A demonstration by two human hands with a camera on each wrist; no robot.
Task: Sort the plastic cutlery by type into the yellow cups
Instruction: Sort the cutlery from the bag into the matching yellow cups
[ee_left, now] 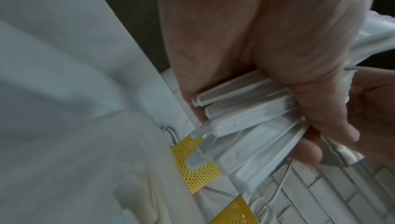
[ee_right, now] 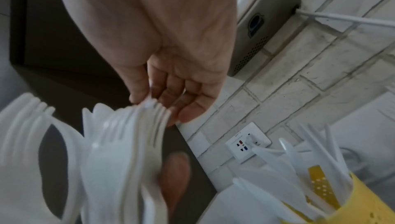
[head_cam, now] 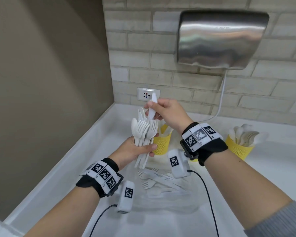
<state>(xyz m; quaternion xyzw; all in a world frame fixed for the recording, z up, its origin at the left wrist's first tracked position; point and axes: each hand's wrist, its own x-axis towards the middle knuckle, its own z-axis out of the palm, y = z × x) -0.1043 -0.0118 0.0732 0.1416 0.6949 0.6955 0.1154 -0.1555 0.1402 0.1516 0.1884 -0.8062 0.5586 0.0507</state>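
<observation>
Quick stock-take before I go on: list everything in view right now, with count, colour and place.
White plastic cutlery bunch: many pieces, forks and spoons, in the left hand.
Single white plastic piece: one, pinched above the bunch.
Yellow mesh cups: two clear, a third mostly hidden; at the back of the counter.
Loose white cutlery: a pile on the white counter.
Steel hand dryer: one, on the brick wall.
White wall socket: one.
Left hand: grips the bunch.
Right hand: pinches the single piece.
</observation>
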